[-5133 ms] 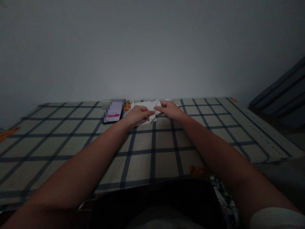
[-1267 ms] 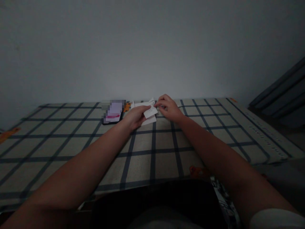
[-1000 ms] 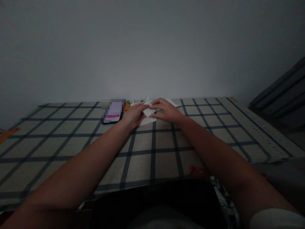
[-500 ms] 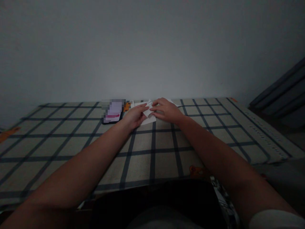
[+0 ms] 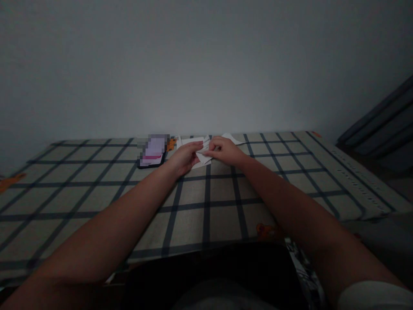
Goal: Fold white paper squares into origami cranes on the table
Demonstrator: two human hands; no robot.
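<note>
Both my arms reach forward over a checked cloth to its far edge near the wall. My left hand (image 5: 183, 156) and my right hand (image 5: 223, 150) meet there, fingers pinched on a small folded white paper (image 5: 204, 156). The paper is partly creased and sits just above the cloth between my fingertips. More white paper (image 5: 190, 141) lies flat behind my left hand, and another white piece (image 5: 232, 137) pokes out behind my right hand.
A phone (image 5: 152, 151) with a lit screen lies left of my hands. The checked cloth (image 5: 97, 189) covers the whole surface up to a plain wall. A dark slanted object (image 5: 380, 129) stands at the right. Something dark lies at the near edge by my body.
Over the last seconds my fingers have kept working the white paper, refolding it smaller. My right hand lifted, then came back down to pinch it against my left. The phone has not moved.
</note>
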